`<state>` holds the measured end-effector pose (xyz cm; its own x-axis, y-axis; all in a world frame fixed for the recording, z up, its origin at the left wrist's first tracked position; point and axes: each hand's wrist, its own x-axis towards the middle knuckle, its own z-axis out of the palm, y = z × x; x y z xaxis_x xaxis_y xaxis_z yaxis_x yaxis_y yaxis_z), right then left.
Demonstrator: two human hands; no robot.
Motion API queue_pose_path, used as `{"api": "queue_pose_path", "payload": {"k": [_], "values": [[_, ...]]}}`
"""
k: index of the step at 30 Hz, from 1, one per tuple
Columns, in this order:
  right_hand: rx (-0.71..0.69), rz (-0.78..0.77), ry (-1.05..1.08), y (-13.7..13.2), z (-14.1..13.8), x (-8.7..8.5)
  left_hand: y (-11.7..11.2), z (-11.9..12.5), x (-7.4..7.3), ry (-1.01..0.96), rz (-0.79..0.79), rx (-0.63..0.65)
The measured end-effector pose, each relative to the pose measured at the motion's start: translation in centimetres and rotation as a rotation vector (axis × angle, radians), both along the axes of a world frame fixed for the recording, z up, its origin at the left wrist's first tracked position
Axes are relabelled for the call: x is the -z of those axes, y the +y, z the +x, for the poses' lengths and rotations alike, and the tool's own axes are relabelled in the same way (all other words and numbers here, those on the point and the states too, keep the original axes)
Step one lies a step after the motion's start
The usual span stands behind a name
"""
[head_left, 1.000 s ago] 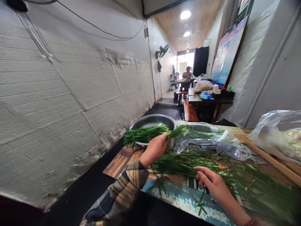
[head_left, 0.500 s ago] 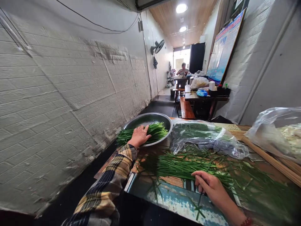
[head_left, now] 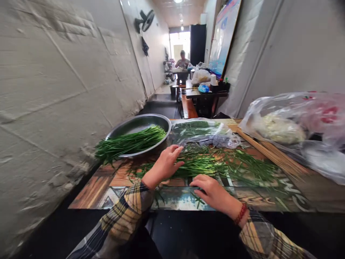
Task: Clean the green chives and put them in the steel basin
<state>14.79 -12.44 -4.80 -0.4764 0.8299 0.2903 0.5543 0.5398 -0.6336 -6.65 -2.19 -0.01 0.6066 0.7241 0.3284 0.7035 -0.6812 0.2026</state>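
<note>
A bundle of garlic chives (head_left: 134, 141) lies in the metal basin (head_left: 167, 138) on the left, its leafy ends hanging over the rim. On the table, a second pile of chives (head_left: 199, 164) is spread in front of me. My left hand (head_left: 165, 163) is over the left part of this pile, fingers apart and holding nothing. Close to the pile's front edge is my right hand (head_left: 211, 189), its fingers loosely bent and apart, with nothing seen in it. Loose trimmings (head_left: 253, 169) lie to the right.
Behind the pile is a clear plastic bag of greens (head_left: 202, 131). Wooden skewers (head_left: 269, 153) lie at the right beside a plastic bag with pale contents (head_left: 283, 127). Farther back are a table (head_left: 207, 94), a bench (head_left: 189, 107) and a seated person (head_left: 183, 62).
My left hand has left the chives in the basin and moved right, over the pile on the table. My right hand stays near the pile's front edge. The view has turned right and downward.
</note>
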Motion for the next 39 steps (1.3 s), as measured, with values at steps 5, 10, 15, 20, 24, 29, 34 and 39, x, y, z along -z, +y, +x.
{"api": "queue_pose_path", "payload": {"k": [5,10,15,20,24,29,34,39], "values": [[0.063,0.025,-0.057,-2.4,2.4,0.0,-1.1,2.7,4.1,0.058,-0.099,0.071],[0.234,-0.036,0.124,-2.1,5.5,1.7,-1.5,3.0,4.5,0.154,-0.077,0.017],[0.37,-0.084,0.241,-1.8,5.9,2.4,-1.3,3.2,4.1,0.272,-0.009,-0.103],[0.373,-0.098,0.263,-2.0,5.7,2.5,-0.9,2.8,3.8,0.082,0.111,-0.254],[0.372,-0.104,0.253,-1.9,5.8,2.6,-1.1,2.4,3.6,0.029,0.091,-0.168],[0.374,-0.106,0.244,-2.0,5.8,2.3,-1.3,2.2,3.8,0.07,-0.051,-0.046],[0.384,-0.103,0.246,-2.1,5.7,2.0,-1.7,1.9,3.9,0.143,-0.125,-0.159],[0.392,-0.095,0.249,-2.0,5.7,2.1,-1.7,1.7,3.7,0.252,-0.092,-0.271]]}}
